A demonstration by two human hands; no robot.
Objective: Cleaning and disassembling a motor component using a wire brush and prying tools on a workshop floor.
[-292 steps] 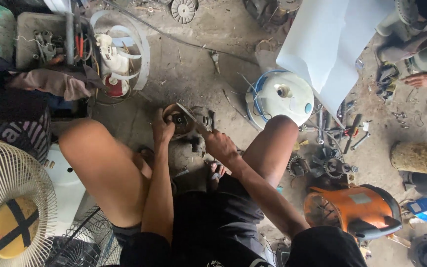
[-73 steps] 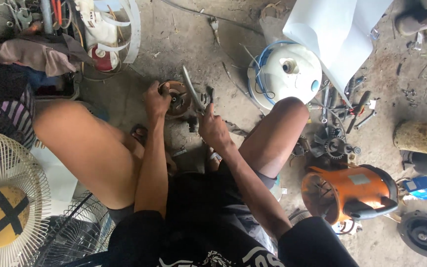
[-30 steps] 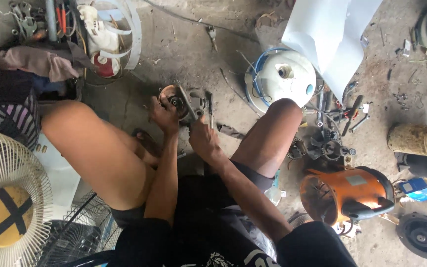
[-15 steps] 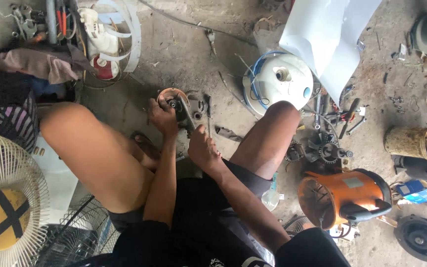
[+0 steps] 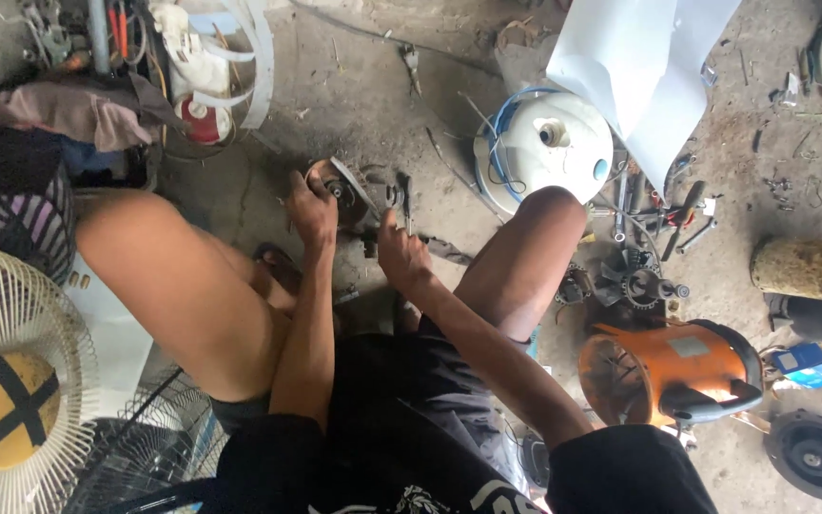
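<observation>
- Left hand (image 5: 312,211) is clamped around the small round motor part (image 5: 335,186) on the concrete floor (image 5: 354,86), between the knees. Same grip as half a second back, so that piece is just being steadied.
- Right hand (image 5: 401,255) is what changed: a couple of seconds ago it was up on a long thin metal tool angled over the motor part, now it's dropped lower and closer to the body, fingers curled shut. Looks like it's pinching something small and dark, but I honestly can't tell what.
- A thin screwdriver-ish tool (image 5: 407,202) is now standing just above the right hand, right beside the motor part.
- My read: prying's paused and it's a regrip or a small-piece swap, with the motor part held in place.
- Around it: white fan housing (image 5: 544,152) past the right knee, orange blower (image 5: 668,371) to the right, pale fan grille (image 5: 11,381) on the left.
</observation>
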